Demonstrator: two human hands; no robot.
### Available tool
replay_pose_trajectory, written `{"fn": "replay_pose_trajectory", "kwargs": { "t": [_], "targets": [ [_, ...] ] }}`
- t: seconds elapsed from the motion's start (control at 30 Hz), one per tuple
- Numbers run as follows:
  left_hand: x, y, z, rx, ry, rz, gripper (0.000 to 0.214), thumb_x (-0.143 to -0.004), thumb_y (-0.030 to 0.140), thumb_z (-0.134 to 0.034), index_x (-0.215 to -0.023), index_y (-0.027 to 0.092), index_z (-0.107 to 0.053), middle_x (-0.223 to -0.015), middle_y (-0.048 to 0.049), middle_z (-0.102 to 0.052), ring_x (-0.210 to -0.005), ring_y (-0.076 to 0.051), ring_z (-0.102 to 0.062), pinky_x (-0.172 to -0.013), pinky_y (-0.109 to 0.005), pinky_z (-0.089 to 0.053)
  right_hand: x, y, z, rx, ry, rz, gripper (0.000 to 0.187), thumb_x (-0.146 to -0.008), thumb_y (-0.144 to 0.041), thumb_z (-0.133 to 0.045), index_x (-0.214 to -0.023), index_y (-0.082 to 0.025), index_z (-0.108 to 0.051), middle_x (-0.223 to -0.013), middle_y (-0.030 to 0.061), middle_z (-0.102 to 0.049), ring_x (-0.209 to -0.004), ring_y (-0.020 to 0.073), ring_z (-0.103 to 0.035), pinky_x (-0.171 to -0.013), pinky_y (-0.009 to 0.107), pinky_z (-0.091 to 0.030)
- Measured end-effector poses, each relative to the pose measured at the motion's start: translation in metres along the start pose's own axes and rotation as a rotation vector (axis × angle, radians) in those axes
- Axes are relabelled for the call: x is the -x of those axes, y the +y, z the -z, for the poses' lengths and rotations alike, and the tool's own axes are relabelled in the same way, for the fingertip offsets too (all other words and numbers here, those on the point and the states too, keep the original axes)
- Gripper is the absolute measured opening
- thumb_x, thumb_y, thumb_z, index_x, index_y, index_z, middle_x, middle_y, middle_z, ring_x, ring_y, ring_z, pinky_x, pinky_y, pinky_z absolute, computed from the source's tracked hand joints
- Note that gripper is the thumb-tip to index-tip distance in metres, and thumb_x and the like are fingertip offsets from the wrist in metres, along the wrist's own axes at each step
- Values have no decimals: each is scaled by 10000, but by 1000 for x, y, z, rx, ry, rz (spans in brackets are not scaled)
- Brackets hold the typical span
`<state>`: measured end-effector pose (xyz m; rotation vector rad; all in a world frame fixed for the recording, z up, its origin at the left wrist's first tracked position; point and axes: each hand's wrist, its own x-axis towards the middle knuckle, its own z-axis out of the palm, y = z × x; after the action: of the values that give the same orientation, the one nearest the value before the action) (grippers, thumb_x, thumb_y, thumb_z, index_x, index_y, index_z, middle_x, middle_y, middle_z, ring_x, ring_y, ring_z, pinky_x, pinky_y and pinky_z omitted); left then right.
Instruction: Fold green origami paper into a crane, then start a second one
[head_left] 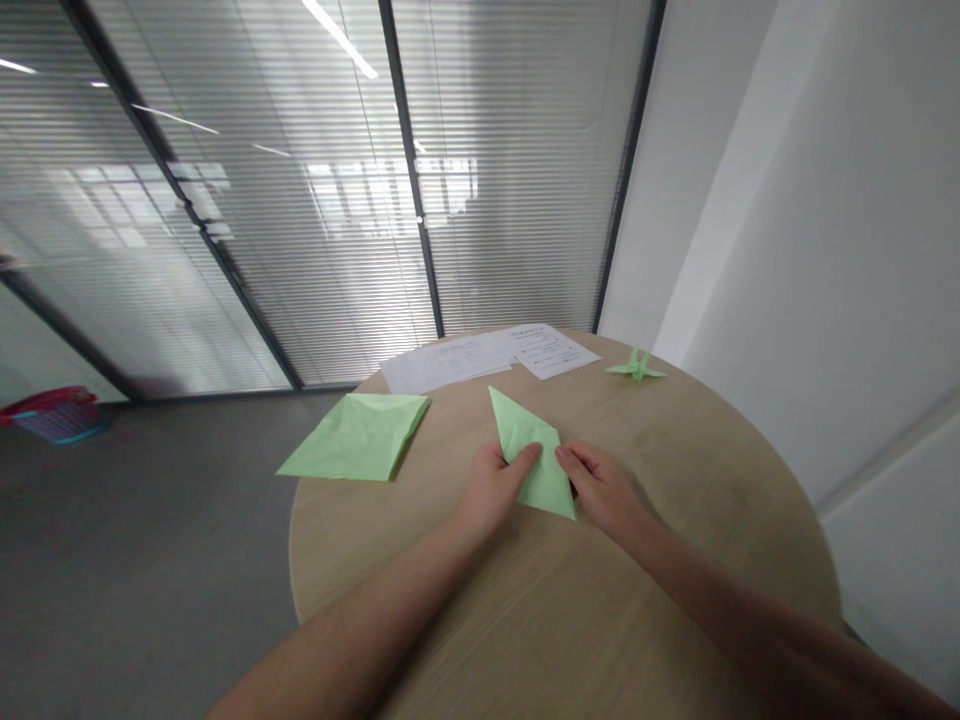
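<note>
Between my two hands is a folded sheet of light green paper point(546, 485), held over the table with one pointed corner at the upper left and another at the lower right. My left hand point(495, 482) is closed on its left side, the thumb lying across the front; the fingers behind are hidden. With thumb and fingertips my right hand point(600, 485) pinches the right edge. To the left, a larger stack of light green paper point(360, 437) overhangs the table's edge with its pointed corner. A green origami crane point(637, 367) rests at the back right.
The round wooden table point(705, 480) fills the middle. White printed sheets point(450, 362) overlap near its far edge. A glass partition with blinds point(517, 200) stands behind, and a white wall point(840, 250) is close on the right. A red and blue basket point(60, 418) sits on the floor.
</note>
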<state>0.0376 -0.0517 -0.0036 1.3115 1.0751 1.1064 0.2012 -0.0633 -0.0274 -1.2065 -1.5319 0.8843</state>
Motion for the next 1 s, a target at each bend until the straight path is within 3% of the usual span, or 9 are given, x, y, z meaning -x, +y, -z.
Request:
{"fn": "replay_pose_trajectory", "kwargs": {
  "t": [0.2,0.33,0.63,1.0],
  "targets": [
    [1,-3,-1,-51,-95,-31,271,-813,402,-667,-806,136,-723,-824,-88,-749,-676,-199,-661,-629,-288,-510,-2,-4,1,-225,42,-82,269,-827,-495,-578,-756,-235,-573,-668,-11,-549,-596,158,-516,-546,263,-428],
    [-1,-7,-1,-45,-103,-24,297,-800,427,-680,-809,134,-729,-839,-98,-749,-696,-206,-666,-643,-293,-509,-3,-3,2,-286,64,-93,250,-815,-470,-615,-734,-236,-584,-658,-13,-567,-589,155,-541,-546,268,-457],
    [-6,-2,6,101,35,47,264,-761,403,-716,-765,141,-684,-719,-64,-715,-577,-175,-629,-576,-285,-503,-2,-3,4,-277,-202,-216,289,-768,-475,-702,-741,-205,-604,-593,-21,-610,-526,135,-588,-515,253,-457],
    [-11,-4,13,99,63,45,280,-759,416,-724,-807,141,-696,-781,-79,-733,-616,-178,-641,-590,-278,-509,-4,-3,8,-348,-214,-237,340,-616,-280,-827,-900,-180,-671,-796,23,-719,-736,159,-666,-753,317,-520]
  ]
}}
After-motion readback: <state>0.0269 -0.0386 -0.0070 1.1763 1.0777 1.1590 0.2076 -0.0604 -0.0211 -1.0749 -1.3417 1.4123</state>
